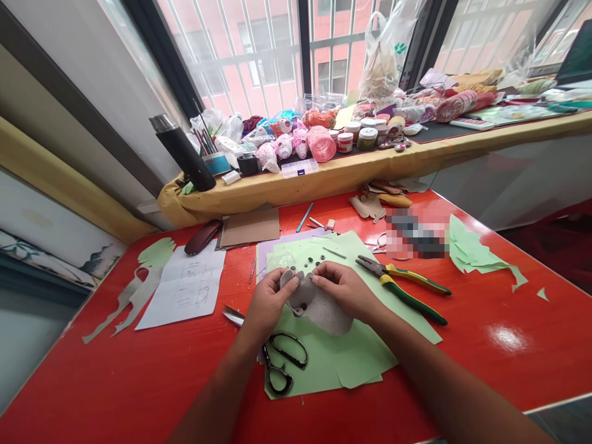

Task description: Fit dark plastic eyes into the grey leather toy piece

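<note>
A grey, felt-like cut piece (329, 313) with rounded edges is held up between my two hands over the green paper sheets (319, 364). My left hand (272, 299) pinches its left edge between thumb and fingers. At its upper edge, my right hand (345, 287) pinches it in the same way. A small dark round part (303, 306) shows on the piece near its lower left. Just beyond my fingers, several small dark round parts (311, 260) lie on the paper. Black-handled scissors (287, 364) lie below my left wrist, their blades partly hidden by my forearm.
Pliers (402, 280) with green and yellow handles lie right of my right hand. A drawn-on white sheet (185, 283), a dark mouse (203, 237) and brown board (250, 226) are at the left. Green scraps (476, 250) lie right. Jars (367, 139) and a black flask (182, 151) stand on the sill.
</note>
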Motion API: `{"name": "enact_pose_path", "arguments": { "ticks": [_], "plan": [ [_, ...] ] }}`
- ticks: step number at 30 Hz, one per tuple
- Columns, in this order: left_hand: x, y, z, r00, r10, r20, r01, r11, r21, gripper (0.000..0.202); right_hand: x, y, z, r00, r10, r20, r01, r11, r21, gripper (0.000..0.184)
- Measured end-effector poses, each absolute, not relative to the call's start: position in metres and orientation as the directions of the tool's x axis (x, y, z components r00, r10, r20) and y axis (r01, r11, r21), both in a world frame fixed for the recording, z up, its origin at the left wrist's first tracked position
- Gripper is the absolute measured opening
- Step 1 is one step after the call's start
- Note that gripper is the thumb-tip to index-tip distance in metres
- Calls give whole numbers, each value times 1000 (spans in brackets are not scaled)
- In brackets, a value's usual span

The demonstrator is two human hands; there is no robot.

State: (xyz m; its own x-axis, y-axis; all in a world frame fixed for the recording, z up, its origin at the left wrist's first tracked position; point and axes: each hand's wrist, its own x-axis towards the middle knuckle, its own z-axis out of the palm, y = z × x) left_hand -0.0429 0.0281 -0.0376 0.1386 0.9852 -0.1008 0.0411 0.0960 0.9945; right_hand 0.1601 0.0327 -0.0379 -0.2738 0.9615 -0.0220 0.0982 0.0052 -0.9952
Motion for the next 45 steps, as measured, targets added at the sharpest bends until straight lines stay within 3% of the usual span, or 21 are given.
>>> {"name": "enact_pose_path", "arguments": {
  "ticks": [19,29,37,45],
  "plan": [
    [-38,27,-36,119,988,-96,121,82,989,36,161,35,-41,-203,978,-54,181,-17,-983,20],
    [-41,26,-40,164,983,-84,68,74,995,32,160,34,-39,-213,976,-46,190,-5,-982,20],
    [-43,25,-36,264,963,-46,141,9,990,28,159,33,-37,-217,976,-31,214,17,-977,18],
    [-44,25,-36,255,967,-24,216,-33,976,23,159,33,-37,-205,979,-7,220,39,-975,16]
  ]
}}
